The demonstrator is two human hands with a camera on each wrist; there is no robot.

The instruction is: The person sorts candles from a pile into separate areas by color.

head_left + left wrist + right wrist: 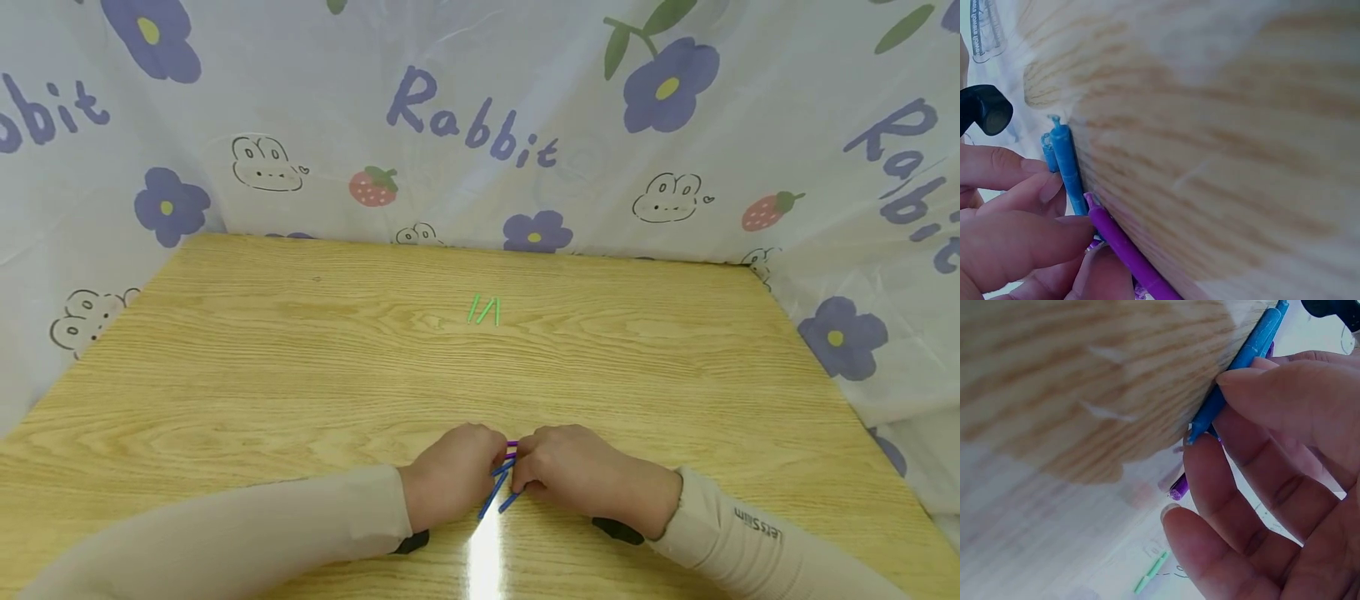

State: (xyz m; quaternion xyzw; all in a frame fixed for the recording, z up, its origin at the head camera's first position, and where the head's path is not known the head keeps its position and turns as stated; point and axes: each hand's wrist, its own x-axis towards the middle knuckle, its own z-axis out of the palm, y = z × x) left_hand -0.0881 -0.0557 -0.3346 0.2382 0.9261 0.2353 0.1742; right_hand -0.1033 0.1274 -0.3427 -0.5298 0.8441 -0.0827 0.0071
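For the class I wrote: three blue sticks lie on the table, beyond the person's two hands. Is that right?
The colour is wrong: the head view shows three green sticks on the table, beyond the left hand and right hand.

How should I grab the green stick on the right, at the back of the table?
Come from above and pinch the right-hand green stick near its closer end, thumb and finger on its two long sides. It looks thin and flat on the table, and the slanted middle stick leaves most room there.
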